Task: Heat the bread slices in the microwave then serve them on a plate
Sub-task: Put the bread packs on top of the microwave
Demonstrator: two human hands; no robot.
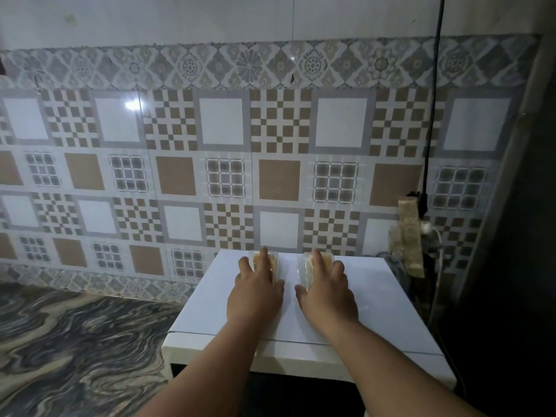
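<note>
Bread slices in clear wrap, left pack (272,261) and right pack (305,266), lay on the white microwave (376,296) top. The left hand (255,291) and right hand (326,293) lay flat, fingers spread, on them. Patterned tiles (222,164) backed a marbled desk (75,341).

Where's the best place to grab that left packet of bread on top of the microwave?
Grip the left bread packet across its two long sides, coming from above. It lies flat on the microwave top with its length running away from the person, and the left hand already covers it that way.

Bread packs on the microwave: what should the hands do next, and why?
Probably close the fingers and lift both packs off the microwave top. Left hand and right hand each lie over one wrapped pack, so the bread isn't inside yet.
</note>
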